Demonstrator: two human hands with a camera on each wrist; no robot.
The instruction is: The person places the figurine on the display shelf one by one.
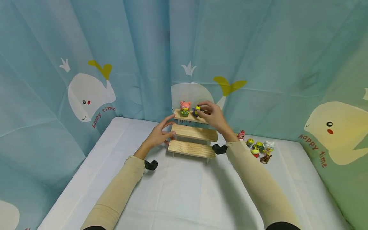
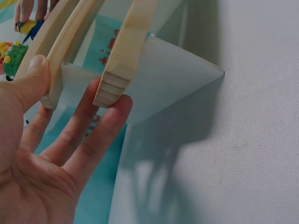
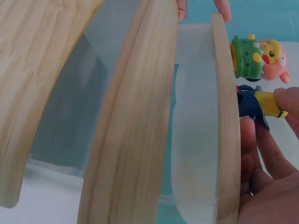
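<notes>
The right hand (image 1: 217,119) pinches a yellow-and-blue toy (image 3: 268,101) with its thumb and fingers. The toy is at the top step of the wood stand (image 1: 194,131), just to the right of a green toy (image 3: 247,58) with a pink hood. The fingers hide part of it, so I can't quite tell if its bottom touches the wood.

The left hand (image 1: 157,134) is at the left end of the stand. Its fingers are spread out and mostly straight, and they touch the ends of the boards. The stand has three steps, and the green toy is up on the top one.

Off to the right, by the right sleeve (image 1: 256,179), a bunch of little toys is on the white table (image 1: 172,198). One is white (image 1: 268,146) and one is brown (image 1: 265,158). Behind it all hangs a blue curtain (image 1: 143,64) with big white whales.
</notes>
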